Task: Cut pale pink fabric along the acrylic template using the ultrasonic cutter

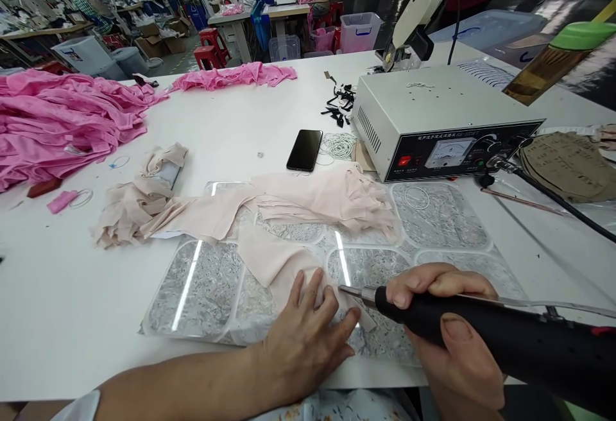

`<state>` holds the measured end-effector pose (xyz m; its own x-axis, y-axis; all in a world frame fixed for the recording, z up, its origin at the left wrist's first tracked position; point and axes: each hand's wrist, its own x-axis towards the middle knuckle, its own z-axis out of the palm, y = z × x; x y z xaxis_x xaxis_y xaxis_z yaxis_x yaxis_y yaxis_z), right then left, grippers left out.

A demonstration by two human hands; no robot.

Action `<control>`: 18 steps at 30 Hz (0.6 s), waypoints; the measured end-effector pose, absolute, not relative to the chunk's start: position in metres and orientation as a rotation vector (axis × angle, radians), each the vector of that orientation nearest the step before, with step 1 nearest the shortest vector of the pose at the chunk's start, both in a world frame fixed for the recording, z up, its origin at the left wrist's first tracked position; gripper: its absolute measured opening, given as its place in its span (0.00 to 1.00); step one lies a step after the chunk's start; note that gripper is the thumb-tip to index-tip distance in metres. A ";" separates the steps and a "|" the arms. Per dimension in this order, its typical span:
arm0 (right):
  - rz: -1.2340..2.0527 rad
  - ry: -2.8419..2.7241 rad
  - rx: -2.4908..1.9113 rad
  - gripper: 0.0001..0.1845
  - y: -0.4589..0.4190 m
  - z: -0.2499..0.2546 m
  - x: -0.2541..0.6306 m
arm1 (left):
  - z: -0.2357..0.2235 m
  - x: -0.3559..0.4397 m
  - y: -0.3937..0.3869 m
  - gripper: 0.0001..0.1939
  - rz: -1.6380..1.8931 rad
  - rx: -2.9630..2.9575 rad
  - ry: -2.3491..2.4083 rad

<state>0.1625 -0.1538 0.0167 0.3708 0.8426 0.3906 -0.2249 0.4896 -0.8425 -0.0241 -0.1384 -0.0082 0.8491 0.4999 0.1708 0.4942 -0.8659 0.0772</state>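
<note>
Head view: nearest you, your left hand (308, 331) lies palm down with its fingers spread, gripping nothing but pressing on a pale pink cloth piece (274, 260), probably so that it stays flat and does not slip. Your right hand (462, 347) is closed round a thick black handheld tool (520, 344), thumb along the near side and fingers over the top, a hold that seems meant to steer its metal tip (350, 291). That tip slants in at the cloth's right-hand edge, just beside your left fingers; you cannot tell from here whether it touches.

The cloth piece rests on a grey stone-patterned mat (192, 292), which perhaps shields the white table (231, 129). Just beyond it, a layered stack of pale cloth (327, 199) lies across the mat, likely there for easy reach, with a crumpled bundle (128, 212) at its left end.

Farther off, a phone (305, 150) lies beside coiled white cord (341, 145). Right of them stands a metal control box (450, 97), its dial facing you, presumably for reading at a glance; a black cable (553, 196) leads from its front. Bright pink fabric (62, 113) is heaped at far left, and beyond the table are red stools (210, 49).
</note>
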 end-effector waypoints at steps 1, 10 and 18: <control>0.784 -0.936 -0.775 0.04 -0.154 0.017 0.162 | -0.008 -0.024 -0.138 0.24 0.287 2.994 0.805; 0.779 -0.922 -0.740 0.05 -0.148 0.018 0.157 | -0.007 -0.024 -0.138 0.25 0.286 3.006 0.806; 0.751 -0.944 -0.758 0.04 -0.144 0.014 0.155 | -0.008 -0.024 -0.138 0.25 0.326 3.007 0.822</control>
